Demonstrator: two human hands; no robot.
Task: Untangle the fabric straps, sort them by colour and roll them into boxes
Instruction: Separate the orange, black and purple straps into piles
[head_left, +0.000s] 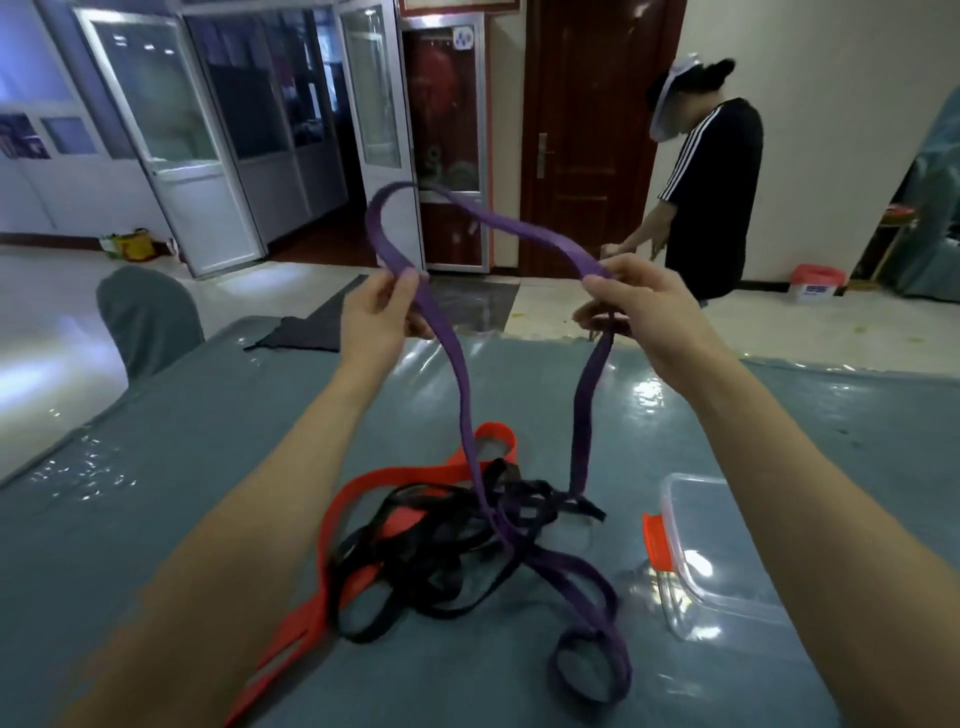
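Purple strap (460, 374) is held raised above the bench (156, 519), arched between both hands. One side is pinched by the curled fingers of the left hand (376, 317), the other by those of the right hand (639, 306). Both lengths are trailed down into a tangle on the near middle of the bench, where purple is mixed with a black strap (415, 545) and a red strap (395, 475). A clear box (727, 571) with an orange clasp is set right of the tangle, near it. A second person (711, 192) is seen far right.
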